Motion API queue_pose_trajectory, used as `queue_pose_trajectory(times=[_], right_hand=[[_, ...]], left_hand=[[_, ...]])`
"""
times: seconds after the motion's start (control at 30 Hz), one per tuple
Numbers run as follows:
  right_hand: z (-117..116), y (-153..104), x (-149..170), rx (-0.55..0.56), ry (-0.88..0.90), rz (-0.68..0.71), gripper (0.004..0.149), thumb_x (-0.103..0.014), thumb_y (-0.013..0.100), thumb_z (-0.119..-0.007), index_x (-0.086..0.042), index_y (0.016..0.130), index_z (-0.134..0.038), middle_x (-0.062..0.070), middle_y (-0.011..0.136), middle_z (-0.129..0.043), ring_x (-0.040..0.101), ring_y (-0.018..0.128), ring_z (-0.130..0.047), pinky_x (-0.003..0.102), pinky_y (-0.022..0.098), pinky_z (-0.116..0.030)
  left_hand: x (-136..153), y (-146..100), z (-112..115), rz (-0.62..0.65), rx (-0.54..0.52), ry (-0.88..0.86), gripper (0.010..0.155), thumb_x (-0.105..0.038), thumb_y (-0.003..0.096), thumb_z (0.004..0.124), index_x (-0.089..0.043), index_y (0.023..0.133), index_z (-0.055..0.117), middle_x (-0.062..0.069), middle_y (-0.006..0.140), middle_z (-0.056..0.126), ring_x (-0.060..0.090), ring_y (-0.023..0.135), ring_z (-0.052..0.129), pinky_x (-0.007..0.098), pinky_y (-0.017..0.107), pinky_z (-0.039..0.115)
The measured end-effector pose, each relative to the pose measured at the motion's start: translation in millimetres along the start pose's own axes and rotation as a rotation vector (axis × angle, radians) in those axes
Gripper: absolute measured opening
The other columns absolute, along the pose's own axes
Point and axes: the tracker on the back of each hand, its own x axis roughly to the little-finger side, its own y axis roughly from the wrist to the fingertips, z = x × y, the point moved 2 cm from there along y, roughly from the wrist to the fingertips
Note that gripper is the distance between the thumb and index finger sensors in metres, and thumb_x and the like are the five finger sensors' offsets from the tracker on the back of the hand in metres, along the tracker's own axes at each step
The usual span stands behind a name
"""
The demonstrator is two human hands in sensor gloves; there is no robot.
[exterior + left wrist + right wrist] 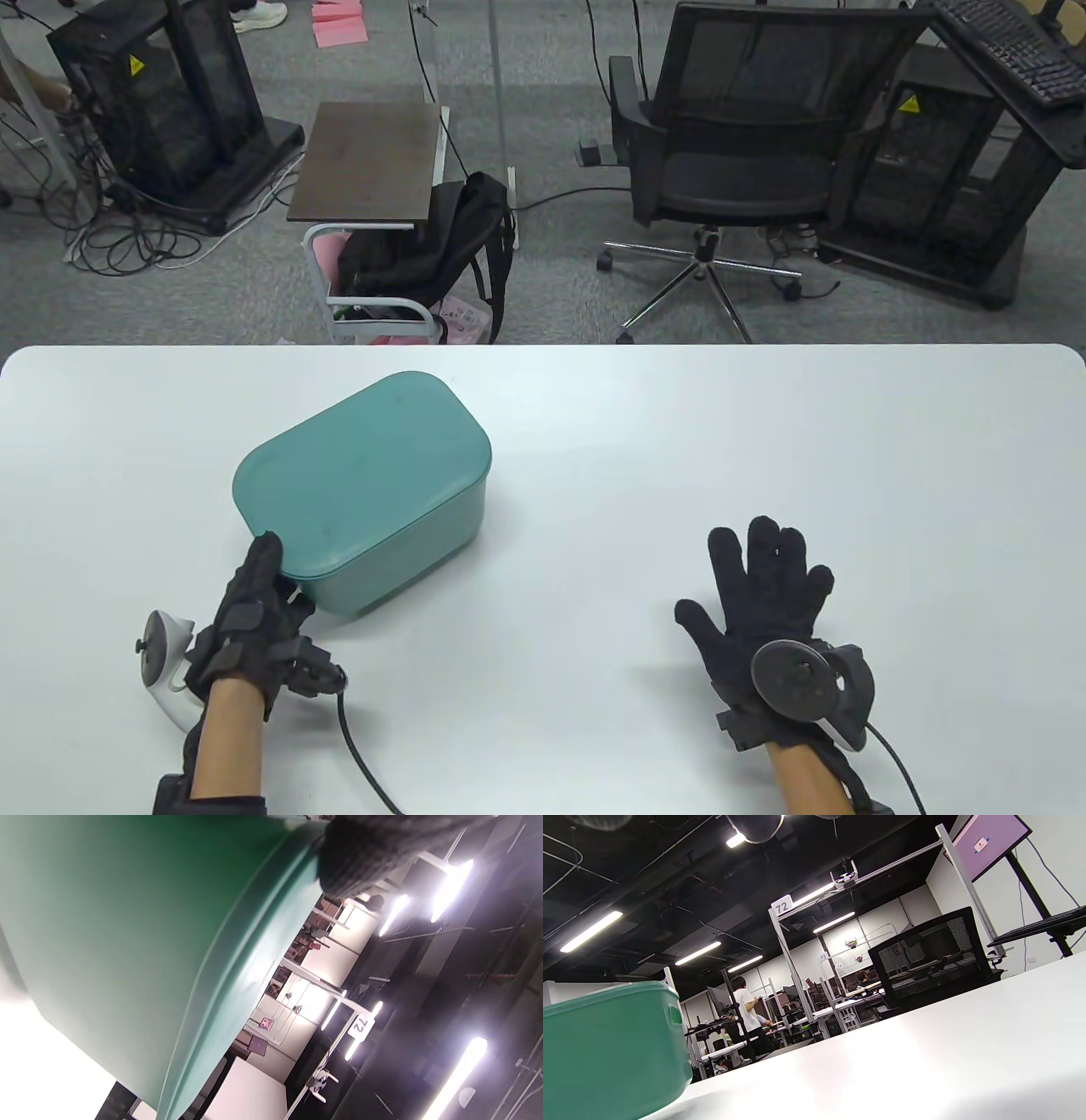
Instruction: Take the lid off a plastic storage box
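A teal plastic storage box (407, 543) stands on the white table (679, 441), left of centre, with its teal lid (361, 467) seated on top. My left hand (273, 570) reaches to the box's near left corner, and its fingertips touch the lid's edge there. In the left wrist view a gloved fingertip (360, 853) lies against the lid's rim (254, 942) above the box wall (127, 942). My right hand (751, 573) lies flat and spread on the table, well right of the box, holding nothing. The box (606, 1052) also shows in the right wrist view.
Beyond the table's far edge stand an office chair (730, 170), a small side table (373, 161) with a black backpack (433, 246), and equipment racks. A cable (356, 755) trails from my left glove across the table's near side.
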Motion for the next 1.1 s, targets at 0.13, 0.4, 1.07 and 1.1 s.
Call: queue_pose_trajectory(times=[0.13, 0.4, 1.07, 1.1], right_hand=[[3.8, 0.7, 3.3, 0.021, 0.011, -0.012, 0.081, -0.074, 0.056, -0.047, -0.023, 0.117, -0.034, 0.02, 0.12, -0.021, 0.051, 0.105, -0.019, 0.078, 0.062, -0.021], [15.3, -0.9, 10.0, 0.072, 0.042, -0.039, 0.08, -0.074, 0.056, -0.045, -0.023, 0.117, -0.035, 0.02, 0.12, -0.022, 0.051, 0.105, -0.02, 0.077, 0.061, -0.021], [31.3, -4.2, 23.2, 0.139, 0.087, -0.09, 0.078, -0.073, 0.057, -0.043, -0.023, 0.117, -0.037, 0.02, 0.12, -0.023, 0.052, 0.105, -0.021, 0.077, 0.062, -0.022], [31.3, -4.2, 23.2, 0.138, 0.088, -0.09, 0.078, -0.073, 0.057, -0.043, -0.023, 0.117, -0.037, 0.02, 0.12, -0.023, 0.052, 0.105, -0.021, 0.077, 0.062, -0.022]], left_hand=[[3.8, -7.0, 24.8, -0.019, 0.063, 0.011, 0.067, -0.056, 0.0582, 0.07, -0.002, 0.097, 0.06, 0.029, 0.111, 0.008, 0.06, 0.095, 0.013, 0.072, 0.061, 0.033], [16.6, -24.4, 65.2, -0.058, 0.185, 0.036, 0.067, -0.056, 0.0584, 0.069, -0.002, 0.097, 0.061, 0.03, 0.111, 0.01, 0.06, 0.095, 0.015, 0.072, 0.06, 0.034], [66.3, -34.6, 107.1, -0.212, 0.368, 0.123, 0.068, -0.056, 0.0585, 0.068, 0.0, 0.096, 0.063, 0.031, 0.111, 0.013, 0.061, 0.095, 0.018, 0.072, 0.059, 0.035], [69.2, -34.2, 106.8, -0.221, 0.371, 0.126, 0.068, -0.057, 0.0586, 0.068, -0.001, 0.096, 0.062, 0.031, 0.111, 0.013, 0.061, 0.095, 0.018, 0.072, 0.059, 0.035]])
